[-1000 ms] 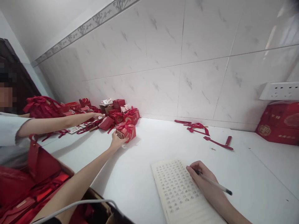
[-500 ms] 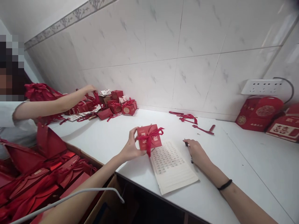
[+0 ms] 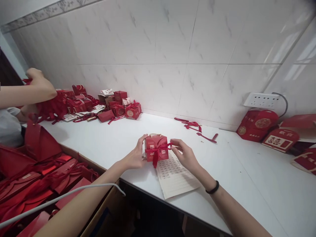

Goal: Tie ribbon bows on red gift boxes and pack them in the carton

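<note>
My left hand (image 3: 137,152) grips a red gift box (image 3: 150,154) by its left side, thumb at the front and fingers behind. The box has gold lettering, a cord handle on top and a red ribbon (image 3: 156,158) tied in a bow across its front. At the box's right edge, my right hand (image 3: 184,152) pinches the bow's right end between thumb and fingers. Below and partly behind the box lies a notepad (image 3: 176,181) with rows of handwriting. No pen shows in view now.
An open carton (image 3: 85,162) of red boxes stands at the left, a white cable (image 3: 86,187) crossing it. A co-worker's arm (image 3: 27,92) reaches over ribbons beside piled boxes (image 3: 120,107). Ribbon scraps (image 3: 194,125) lie near the wall; larger red boxes (image 3: 256,125) sit under a power strip (image 3: 263,99).
My right hand has left the pen and moved left to the bow. The box is turned more upright. The co-worker's arm has drawn back to the left, and the view has shifted slightly right.
</note>
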Available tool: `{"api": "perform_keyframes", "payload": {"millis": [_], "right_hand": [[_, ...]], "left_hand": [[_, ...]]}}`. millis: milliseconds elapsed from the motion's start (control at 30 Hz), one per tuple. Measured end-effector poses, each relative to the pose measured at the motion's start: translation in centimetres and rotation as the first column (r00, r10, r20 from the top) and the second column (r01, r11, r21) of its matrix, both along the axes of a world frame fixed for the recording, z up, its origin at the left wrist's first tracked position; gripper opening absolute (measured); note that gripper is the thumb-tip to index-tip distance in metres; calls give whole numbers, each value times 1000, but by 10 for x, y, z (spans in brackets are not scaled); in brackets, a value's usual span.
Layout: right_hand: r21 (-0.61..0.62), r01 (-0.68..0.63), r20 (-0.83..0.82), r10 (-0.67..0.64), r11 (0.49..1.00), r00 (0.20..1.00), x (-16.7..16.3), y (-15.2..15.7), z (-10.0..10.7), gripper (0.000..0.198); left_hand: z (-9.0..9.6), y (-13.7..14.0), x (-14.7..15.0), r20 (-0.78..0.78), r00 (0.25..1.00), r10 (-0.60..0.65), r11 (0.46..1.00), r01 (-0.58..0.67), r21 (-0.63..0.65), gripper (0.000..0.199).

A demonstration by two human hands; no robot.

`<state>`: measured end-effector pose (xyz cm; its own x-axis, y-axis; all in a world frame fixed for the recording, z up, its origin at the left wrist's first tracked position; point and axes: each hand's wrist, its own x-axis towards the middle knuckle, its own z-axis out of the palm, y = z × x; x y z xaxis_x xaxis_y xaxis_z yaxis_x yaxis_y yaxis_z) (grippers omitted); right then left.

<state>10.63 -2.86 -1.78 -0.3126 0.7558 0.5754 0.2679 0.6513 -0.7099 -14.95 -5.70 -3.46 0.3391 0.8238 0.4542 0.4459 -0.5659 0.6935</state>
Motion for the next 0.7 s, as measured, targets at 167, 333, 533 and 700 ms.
{"api": "perform_keyframes", "payload": {"millis": [167,333,533,700], "right_hand": [[-31,-50,-78,48,998,996,-28,1,14,32],[-181,-75,-201,38,981,979,-43,-10,9,34],[-239,-143,-214,92,960,973,-47,-23,2,36],[-329,-174,-291,76,928,954,-46,-26,0,42]], "left_hand": [[8,8,-7,380,918,-115,964,196,-179,80],[19,6,-2,488,873,-13,983,101,-154,57],[18,0,7,311,950,7,998,14,-64,74],[17,-3,10,183,983,4,1000,-6,8,78]]}}
